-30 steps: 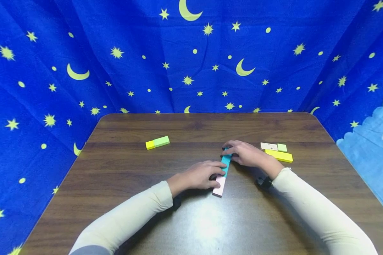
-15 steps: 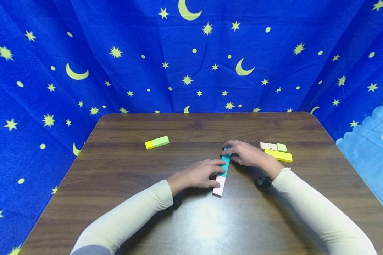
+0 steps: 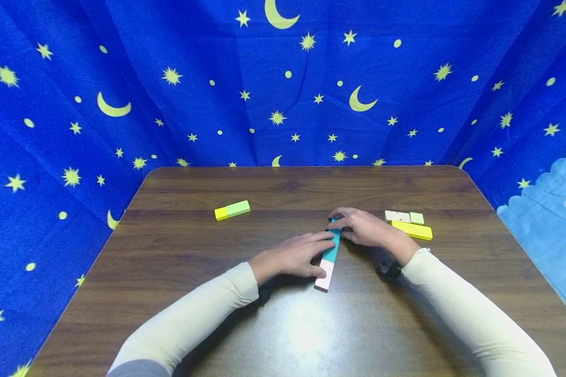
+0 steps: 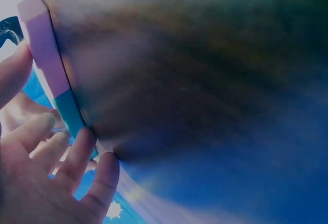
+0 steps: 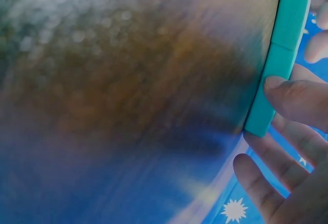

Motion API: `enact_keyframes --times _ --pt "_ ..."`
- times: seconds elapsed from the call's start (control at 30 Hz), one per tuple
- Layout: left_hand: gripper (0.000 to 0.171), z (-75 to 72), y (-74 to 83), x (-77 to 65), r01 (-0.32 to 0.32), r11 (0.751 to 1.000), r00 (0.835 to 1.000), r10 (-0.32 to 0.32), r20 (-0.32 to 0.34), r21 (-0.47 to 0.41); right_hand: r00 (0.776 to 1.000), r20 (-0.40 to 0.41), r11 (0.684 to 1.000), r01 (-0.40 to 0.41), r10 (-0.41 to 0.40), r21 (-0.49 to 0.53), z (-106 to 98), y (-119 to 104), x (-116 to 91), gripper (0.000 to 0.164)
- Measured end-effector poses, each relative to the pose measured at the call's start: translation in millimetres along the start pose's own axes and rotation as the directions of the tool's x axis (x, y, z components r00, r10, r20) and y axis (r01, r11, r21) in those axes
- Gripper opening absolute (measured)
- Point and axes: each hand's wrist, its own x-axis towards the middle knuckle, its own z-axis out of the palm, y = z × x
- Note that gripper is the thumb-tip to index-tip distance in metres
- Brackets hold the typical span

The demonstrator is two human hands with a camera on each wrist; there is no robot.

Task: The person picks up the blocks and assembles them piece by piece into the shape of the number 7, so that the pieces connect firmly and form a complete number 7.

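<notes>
Two teal blocks and a pink block (image 3: 325, 281) lie end to end in a narrow row on the table. My right hand (image 3: 365, 228) pinches the far teal block (image 5: 260, 103), its thumb on one side and fingers at the far end. A seam separates it from the nearer teal block (image 5: 293, 16). From the left, my left hand (image 3: 296, 256) rests its loosely spread fingers along the row. Its thumb touches the pink block, while its fingertips reach over the teal part in the head view.
Left of the row, a yellow block (image 3: 221, 213) adjoins a light green block (image 3: 238, 208). To the right are a speckled white block (image 3: 397, 216), a small green block (image 3: 416, 218) and a long yellow block (image 3: 412, 230). A blue star-patterned curtain (image 3: 245, 115) surrounds the wooden table (image 3: 184, 251).
My left hand has shifted slightly away from me along the row, its fingers now farther up the teal part. My right hand and the blocks look almost unmoved.
</notes>
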Motion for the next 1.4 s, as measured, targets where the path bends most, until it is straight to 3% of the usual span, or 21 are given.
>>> enact_keyframes --times 0.47,1.13,1.4 --pt "0.075 -5.6 1.2 3.5 0.005 0.999 0.998 -0.008 0.059 0.051 1.0 0.002 1.0 0.012 -0.012 -0.005 0.7 -0.8 -0.7 0.034" --pt "0.075 -5.4 1.7 3.9 0.015 0.998 0.998 -0.018 0.056 0.06 1.0 -0.001 1.0 -0.008 0.008 -0.006 0.9 -0.3 -1.1 0.033" --pt "0.075 -7.5 3.0 3.6 0.049 0.997 0.996 -0.053 0.067 0.055 1.0 -0.011 1.0 -0.017 0.017 0.014 -0.2 2.3 -4.0 0.039"
